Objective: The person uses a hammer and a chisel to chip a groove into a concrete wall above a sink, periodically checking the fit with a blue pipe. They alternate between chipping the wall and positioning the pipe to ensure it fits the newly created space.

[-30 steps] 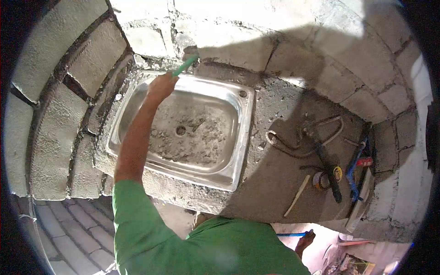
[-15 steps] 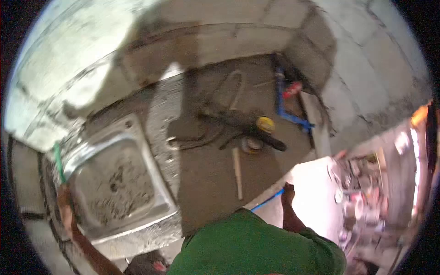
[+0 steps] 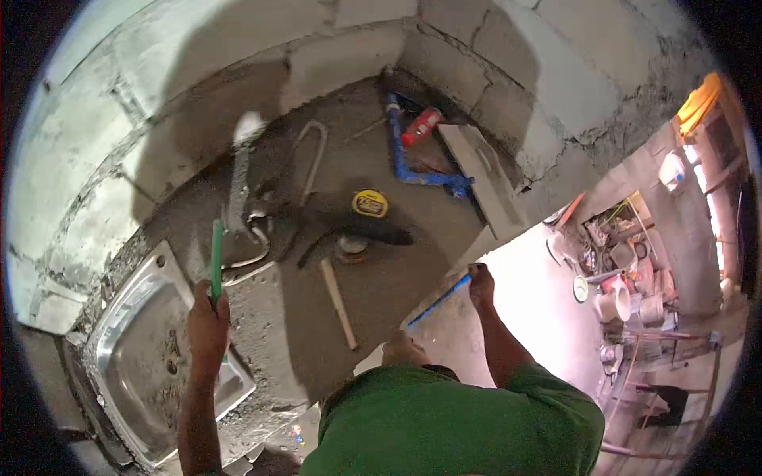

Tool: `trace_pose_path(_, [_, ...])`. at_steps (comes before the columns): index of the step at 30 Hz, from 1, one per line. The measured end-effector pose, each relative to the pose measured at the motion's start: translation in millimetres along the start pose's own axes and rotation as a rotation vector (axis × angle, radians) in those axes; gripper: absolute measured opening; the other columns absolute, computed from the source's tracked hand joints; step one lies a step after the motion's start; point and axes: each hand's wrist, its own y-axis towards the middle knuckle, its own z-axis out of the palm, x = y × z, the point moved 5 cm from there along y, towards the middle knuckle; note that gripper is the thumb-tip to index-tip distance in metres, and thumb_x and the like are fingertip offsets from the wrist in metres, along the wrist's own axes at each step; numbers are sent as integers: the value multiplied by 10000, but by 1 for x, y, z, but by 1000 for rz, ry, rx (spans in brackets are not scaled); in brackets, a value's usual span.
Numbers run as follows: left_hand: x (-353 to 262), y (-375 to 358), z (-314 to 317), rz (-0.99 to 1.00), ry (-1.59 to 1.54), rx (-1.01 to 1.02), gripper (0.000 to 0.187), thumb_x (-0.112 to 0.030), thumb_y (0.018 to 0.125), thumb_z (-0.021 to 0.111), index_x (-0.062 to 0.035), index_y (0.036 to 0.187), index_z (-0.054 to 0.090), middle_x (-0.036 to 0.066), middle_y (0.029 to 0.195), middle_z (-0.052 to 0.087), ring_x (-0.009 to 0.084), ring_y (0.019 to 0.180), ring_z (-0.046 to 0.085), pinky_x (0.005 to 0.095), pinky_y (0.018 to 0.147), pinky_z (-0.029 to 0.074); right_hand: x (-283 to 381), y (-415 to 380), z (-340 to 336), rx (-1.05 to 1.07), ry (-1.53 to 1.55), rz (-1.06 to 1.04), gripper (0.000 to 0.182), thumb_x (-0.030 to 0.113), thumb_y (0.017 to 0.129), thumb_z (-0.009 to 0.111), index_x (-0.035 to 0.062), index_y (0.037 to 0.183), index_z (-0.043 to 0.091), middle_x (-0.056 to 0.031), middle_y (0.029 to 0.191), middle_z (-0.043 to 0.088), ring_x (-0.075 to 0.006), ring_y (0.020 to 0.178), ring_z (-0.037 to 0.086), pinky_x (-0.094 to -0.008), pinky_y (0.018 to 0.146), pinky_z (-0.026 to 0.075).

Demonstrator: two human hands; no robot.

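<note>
My left hand is closed around a green stick-like tool that points up over the rim of a steel sink set in a rough concrete counter. My right hand grips a thin blue rod at the counter's front edge. I wear a green shirt. On the counter between my hands lie a yellow tape measure, a dark-handled tool and a pale wooden stick.
A blue clamp-like tool and a red object lie in the back corner by a flat board. A bent metal rod lies on the counter. Block walls enclose it. Cluttered shelves stand at right.
The view has swung right. My left hand has brought the green tool from the sink's far corner toward the counter's middle. My right hand still holds the blue rod at the edge.
</note>
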Motion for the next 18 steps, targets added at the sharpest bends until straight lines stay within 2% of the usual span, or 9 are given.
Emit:
trace_pose_path(2, [9, -7, 33, 85, 92, -49, 432, -222, 923, 594, -53, 1295, 456, 205, 788, 638, 342, 685, 653, 448, 601, 485, -44, 11, 29, 148, -253, -28, 368, 370, 965, 508, 29, 1081, 581, -203, 917, 666, -377, 861, 630, -454, 762, 488])
trace_pose_path(4, [-22, -5, 36, 182, 189, -82, 449, -238, 919, 600, -49, 1303, 464, 208, 821, 650, 346, 716, 663, 449, 623, 494, -54, 23, 32, 165, -312, 58, 340, 344, 957, 512, 43, 1098, 583, -214, 936, 663, -411, 895, 616, -466, 775, 488])
trace_pose_path(6, [-52, -7, 26, -260, 145, 203, 471, -263, 907, 623, -47, 1304, 492, 216, 967, 665, 357, 863, 670, 449, 703, 511, -73, 51, 22, 37, -111, 191, 314, 314, 943, 529, 50, 1103, 581, -222, 935, 660, -434, 890, 611, -475, 767, 494])
trace_pose_path(8, [-8, 3, 35, -205, 182, 164, 456, -283, 898, 644, -30, 1262, 539, 218, 1060, 650, 362, 946, 649, 452, 768, 504, -123, 87, 21, -97, -217, 25, 337, 294, 928, 544, 34, 1141, 567, -193, 978, 658, -388, 910, 618, -470, 764, 497])
trace_pose_path(10, [-24, 18, 23, -320, 266, 160, 436, -276, 897, 643, -2, 1227, 567, 230, 1083, 642, 365, 973, 639, 459, 804, 497, -203, 115, 32, -238, -412, -115, 384, 257, 937, 517, 6, 1228, 533, -149, 1091, 644, -324, 998, 609, -465, 791, 490])
trace_pose_path(12, [-12, 26, 2, 103, 490, -125, 385, -242, 900, 637, 21, 1178, 594, 225, 1067, 644, 356, 963, 637, 454, 820, 491, -235, 148, 28, -231, -438, -67, 386, 259, 938, 519, 11, 1233, 532, -149, 1093, 643, -322, 985, 611, -465, 776, 495])
trace_pose_path(14, [-86, 50, -16, 51, 300, -124, 361, -205, 896, 635, 33, 1166, 597, 219, 1059, 644, 342, 970, 632, 427, 822, 492, -258, 172, 29, -178, -323, 115, 388, 262, 938, 521, 16, 1239, 531, -149, 1095, 643, -321, 972, 614, -465, 762, 500])
trace_pose_path(16, [-122, 84, -10, 131, 82, -126, 344, -189, 892, 639, 33, 1152, 602, 208, 1018, 651, 320, 921, 642, 402, 796, 498, -272, 183, 36, -124, -183, 291, 390, 264, 939, 523, 22, 1244, 530, -148, 1097, 642, -319, 959, 616, -464, 747, 504])
trace_pose_path(18, [-200, 116, 5, -20, -83, -8, 343, -190, 880, 651, 33, 1137, 608, 202, 1006, 660, 303, 893, 651, 392, 784, 501, -282, 188, 49, -88, -78, 398, 392, 267, 940, 525, 27, 1250, 529, -148, 1099, 641, -317, 946, 619, -464, 733, 509])
